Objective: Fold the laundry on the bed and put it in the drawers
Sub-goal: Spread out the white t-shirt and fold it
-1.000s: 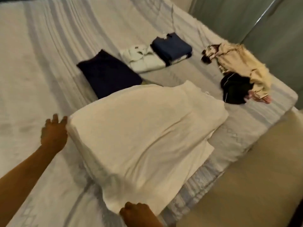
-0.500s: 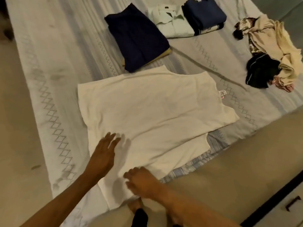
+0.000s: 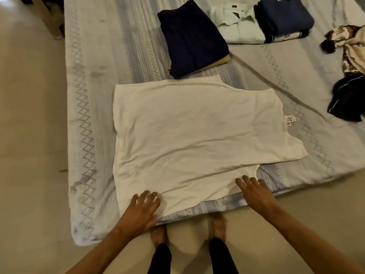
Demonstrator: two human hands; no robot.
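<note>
Both hands have spread apart: left hand [image 3: 141, 209] and right hand [image 3: 254, 191], fingers straight, press the limp, light white cotton shirt [image 3: 189, 135] at 6 o'clock; pinch its corners.

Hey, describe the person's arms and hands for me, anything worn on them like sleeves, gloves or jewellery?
Both forearms are bare, with no sleeves in view. The left hand and right hand wear no gloves, and no rings, watch or bracelets are visible.

Home bedroom — bed [image 3: 94, 80], folded clothes [image 3: 193, 38]
</note>
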